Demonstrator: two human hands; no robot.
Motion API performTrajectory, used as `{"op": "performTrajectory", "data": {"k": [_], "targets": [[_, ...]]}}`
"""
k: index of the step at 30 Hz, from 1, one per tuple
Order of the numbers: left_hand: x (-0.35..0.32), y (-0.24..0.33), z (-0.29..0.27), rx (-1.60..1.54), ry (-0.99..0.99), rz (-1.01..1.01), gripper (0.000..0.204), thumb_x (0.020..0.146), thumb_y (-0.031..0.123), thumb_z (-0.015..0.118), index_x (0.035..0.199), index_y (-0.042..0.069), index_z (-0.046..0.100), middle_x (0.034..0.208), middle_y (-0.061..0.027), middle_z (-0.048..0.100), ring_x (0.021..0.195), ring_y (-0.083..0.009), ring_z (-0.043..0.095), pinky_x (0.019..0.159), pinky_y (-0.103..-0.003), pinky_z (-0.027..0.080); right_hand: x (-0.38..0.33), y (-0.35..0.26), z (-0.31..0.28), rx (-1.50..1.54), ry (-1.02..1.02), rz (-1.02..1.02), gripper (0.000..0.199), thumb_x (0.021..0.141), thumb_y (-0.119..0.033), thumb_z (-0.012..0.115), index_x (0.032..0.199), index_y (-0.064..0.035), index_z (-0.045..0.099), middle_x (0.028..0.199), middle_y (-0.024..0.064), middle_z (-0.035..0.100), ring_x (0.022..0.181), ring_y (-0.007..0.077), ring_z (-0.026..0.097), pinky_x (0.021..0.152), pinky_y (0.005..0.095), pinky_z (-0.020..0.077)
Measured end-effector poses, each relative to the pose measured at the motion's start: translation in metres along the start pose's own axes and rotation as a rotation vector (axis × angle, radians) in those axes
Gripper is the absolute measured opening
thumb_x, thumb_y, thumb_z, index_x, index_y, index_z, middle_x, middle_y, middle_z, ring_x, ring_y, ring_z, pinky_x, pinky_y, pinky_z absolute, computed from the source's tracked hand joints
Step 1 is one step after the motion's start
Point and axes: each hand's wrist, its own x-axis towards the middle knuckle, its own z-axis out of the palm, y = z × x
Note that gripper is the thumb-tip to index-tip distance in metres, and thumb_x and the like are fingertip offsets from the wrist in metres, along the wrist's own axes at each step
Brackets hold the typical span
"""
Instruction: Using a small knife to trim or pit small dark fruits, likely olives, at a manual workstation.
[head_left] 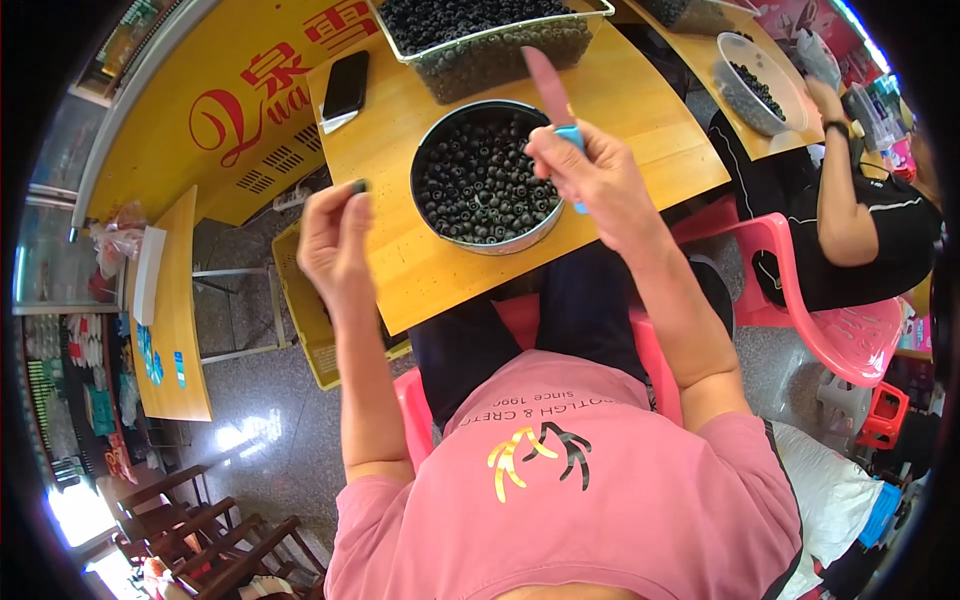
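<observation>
A round metal bowl (pixel 492 247) stands near the table's front edge, filled with small, dark, round fruits (pixel 480 175) that look like berries or olives. Over the bowl's right rim, my right hand (pixel 607 185) grips a knife (pixel 548 85) with a light-blue handle. Its reddish blade points up and away from me. My left hand (pixel 338 240) is raised off the table's left edge, left of the bowl. Thumb and forefinger pinch one small dark fruit (pixel 359 187) there, partly hidden by the fingertips.
A clear rectangular tub (pixel 500 62) heaped with dark fruits stands behind the bowl on the wooden table (pixel 650 120). A black phone (pixel 346 85) lies at the far left. To the right, another person's hand (pixel 824 100) is beside a clear tub (pixel 735 100). A yellow crate (pixel 312 330) sits below left.
</observation>
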Motion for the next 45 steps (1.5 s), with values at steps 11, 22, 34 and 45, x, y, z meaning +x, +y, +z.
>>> {"op": "performTrajectory", "data": {"k": [11,22,34,45], "targets": [[0.006,0.012,0.025,0.493,-0.386,0.130,0.011,0.085,0.001,0.066,0.097,0.002,0.066,0.089,-0.0086,0.066,0.077,-0.0149,0.062,0.066,-0.027,0.048,-0.005,0.019,-0.022,-0.116,0.038,0.063,0.021,0.093,-0.026,0.065,0.092,-0.0048,0.065,0.071,-0.0028,0.059,0.051,-0.0004,0.041,0.046,0.0153,0.0304],[0.008,-0.031,0.124,0.841,-0.956,0.364,0.015,0.082,0.013,0.064,0.095,0.007,0.060,0.089,-0.0122,0.060,0.085,-0.0332,0.062,0.071,-0.044,0.049,-0.015,0.014,-0.038,-0.121,0.073,0.028,0.022,0.093,-0.025,0.065,0.093,-0.0033,0.065,0.071,-0.0024,0.059,0.052,0.0001,0.041,0.046,0.0160,0.0309],[0.011,-0.020,0.116,0.670,-0.849,0.145,0.014,0.081,0.010,0.066,0.093,0.004,0.061,0.087,-0.0134,0.065,0.076,-0.0314,0.063,0.068,-0.039,0.051,-0.013,0.016,-0.037,-0.101,0.051,0.037,0.021,0.094,-0.024,0.064,0.093,-0.0030,0.064,0.073,-0.0026,0.060,0.054,0.0001,0.041,0.048,0.0161,0.0308],[-0.006,0.008,0.102,-0.193,-0.472,-0.276,0.016,0.086,0.003,0.069,0.100,-0.002,0.063,0.088,-0.0029,0.067,0.079,-0.0074,0.062,0.070,-0.021,0.051,-0.007,0.011,-0.014,-0.027,-0.039,0.087,0.024,0.090,-0.024,0.069,0.095,-0.0001,0.066,0.082,0.0004,0.065,0.077,0.0052,0.056,0.071,0.0212,0.0465]]}}
